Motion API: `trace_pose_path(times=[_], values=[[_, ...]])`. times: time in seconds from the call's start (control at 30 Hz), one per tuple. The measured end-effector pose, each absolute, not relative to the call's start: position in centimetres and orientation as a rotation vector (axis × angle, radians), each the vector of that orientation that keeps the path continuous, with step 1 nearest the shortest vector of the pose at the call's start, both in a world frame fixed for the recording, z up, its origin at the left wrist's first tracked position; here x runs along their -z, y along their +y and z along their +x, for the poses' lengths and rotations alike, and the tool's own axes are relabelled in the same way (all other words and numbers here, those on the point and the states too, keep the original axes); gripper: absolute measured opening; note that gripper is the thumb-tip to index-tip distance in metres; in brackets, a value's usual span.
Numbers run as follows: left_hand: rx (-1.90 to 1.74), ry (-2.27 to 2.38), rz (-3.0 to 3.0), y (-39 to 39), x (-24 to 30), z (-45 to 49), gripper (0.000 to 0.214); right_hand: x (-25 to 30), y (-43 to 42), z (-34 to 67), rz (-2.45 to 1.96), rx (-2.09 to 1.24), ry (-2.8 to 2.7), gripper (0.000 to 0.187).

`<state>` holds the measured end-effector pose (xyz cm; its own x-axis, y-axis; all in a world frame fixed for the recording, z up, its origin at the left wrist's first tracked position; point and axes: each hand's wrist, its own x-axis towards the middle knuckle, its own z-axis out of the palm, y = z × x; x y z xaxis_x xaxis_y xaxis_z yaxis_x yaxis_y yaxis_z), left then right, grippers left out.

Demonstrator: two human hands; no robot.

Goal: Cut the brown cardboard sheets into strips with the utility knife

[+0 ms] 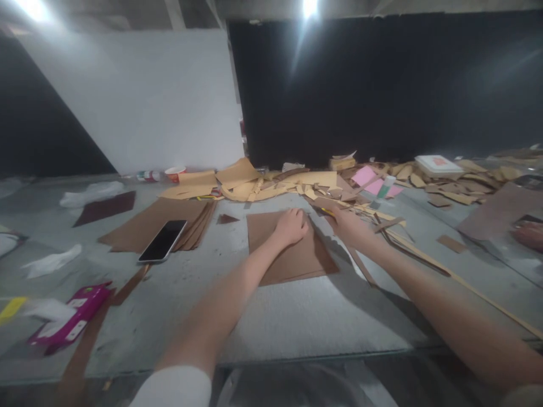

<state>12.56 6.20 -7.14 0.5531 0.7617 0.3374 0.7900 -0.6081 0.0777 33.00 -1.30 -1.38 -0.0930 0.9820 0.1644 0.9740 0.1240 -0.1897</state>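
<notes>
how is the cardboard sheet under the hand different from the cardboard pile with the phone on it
The cardboard sheet is a single piece; the cardboard pile is several sheets fanned at one edge. The left hand presses on the sheet, while a phone lies on the pile. Both are brown and lie flat on the grey table.

Phone (163, 241), pink packet (70, 322), cardboard scraps (271, 186), white box (438, 165)

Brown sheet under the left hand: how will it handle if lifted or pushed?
The brown sheet lies flat and thin: probably light, flexing if lifted by one edge. On the grey table it likely slides easily; the left hand rests on it.
</notes>
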Motion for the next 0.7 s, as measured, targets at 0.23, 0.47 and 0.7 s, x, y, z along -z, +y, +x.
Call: trace_pose_path(times=[0.23, 0.47, 0.7], values=[[0.595, -1.282, -2.792, 7.2, 7.7, 11.8, 0.043, 4.4, -1.8, 29.9, -1.978, 0.023, -2.242, 0.049], [0.662, -1.255, -2.846, 7.5, 7.7, 11.2, 0.046, 4.9, -2.0, 29.4, -1.937, 0.0, -2.25, 0.054], [0.656, -1.271, -2.847, 7.5, 7.8, 11.1, 0.045, 4.9, -2.4, 29.2, -1.956, 0.084, -2.253, 0.055]])
